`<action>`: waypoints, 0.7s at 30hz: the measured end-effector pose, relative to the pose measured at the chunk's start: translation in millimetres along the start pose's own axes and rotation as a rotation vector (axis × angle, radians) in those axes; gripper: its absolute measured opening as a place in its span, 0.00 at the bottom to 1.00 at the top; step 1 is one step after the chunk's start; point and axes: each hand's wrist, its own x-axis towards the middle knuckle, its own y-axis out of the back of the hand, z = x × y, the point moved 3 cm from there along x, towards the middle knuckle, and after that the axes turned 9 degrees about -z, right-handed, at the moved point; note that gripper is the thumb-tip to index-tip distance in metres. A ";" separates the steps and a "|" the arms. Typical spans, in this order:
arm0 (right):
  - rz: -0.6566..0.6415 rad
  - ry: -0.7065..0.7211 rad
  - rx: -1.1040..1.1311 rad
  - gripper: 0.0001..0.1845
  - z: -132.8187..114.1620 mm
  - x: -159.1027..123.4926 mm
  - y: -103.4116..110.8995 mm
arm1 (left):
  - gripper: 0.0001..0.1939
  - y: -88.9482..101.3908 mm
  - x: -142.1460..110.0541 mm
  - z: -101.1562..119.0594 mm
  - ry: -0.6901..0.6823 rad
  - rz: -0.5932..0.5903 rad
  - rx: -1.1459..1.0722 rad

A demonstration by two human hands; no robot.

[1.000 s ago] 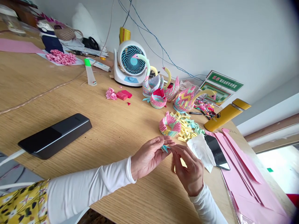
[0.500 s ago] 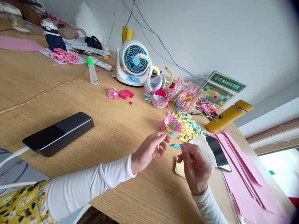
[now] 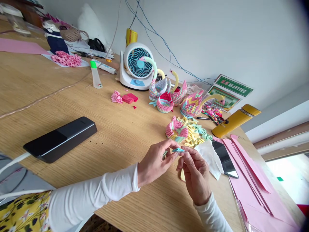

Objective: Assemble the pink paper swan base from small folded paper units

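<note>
Between my hands is a small folded blue paper piece (image 3: 178,150). My left hand (image 3: 156,161) pinches its left end with thumb and forefinger, and a pale green bit of paper shows against the curled fingers of that hand. From the other side, the fingertips of my right hand (image 3: 196,172) close on the piece's right end. Just beyond stands a round pink paper ring (image 3: 176,129) built of folded pieces. Loose yellow folded pieces (image 3: 193,133) and green ones (image 3: 202,131) lie beside it. A yellowish paper stack (image 3: 182,176) is partly hidden behind my right hand.
Paper swans (image 3: 193,104) and a fan (image 3: 137,66) stand toward the wall. To the right lie a white tissue (image 3: 210,156), a phone (image 3: 225,158), pink sheets (image 3: 253,180) and a yellow flask (image 3: 235,120). A black device (image 3: 61,137) lies on the left.
My right hand has moved left with the blue paper piece, bringing it to my left hand. My left fingers, apart before, have closed on the piece's left end.
</note>
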 end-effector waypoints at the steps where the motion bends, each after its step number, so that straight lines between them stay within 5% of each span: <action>1: 0.007 -0.009 0.025 0.13 -1.1 -0.1 -1.3 | 0.07 0.3 0.0 0.4 -0.025 0.007 0.041; 7: 0.012 -0.065 0.184 0.09 -3.3 0.7 -3.5 | 0.06 1.0 -0.4 2.5 -0.175 0.038 0.135; 13: 0.008 -0.041 0.159 0.08 -4.3 1.9 2.2 | 0.12 1.0 1.0 1.8 0.047 -0.040 -0.035; 21: 0.073 -0.140 0.360 0.11 -1.5 2.3 -5.8 | 0.14 -0.5 1.2 -3.2 0.087 -0.049 -0.108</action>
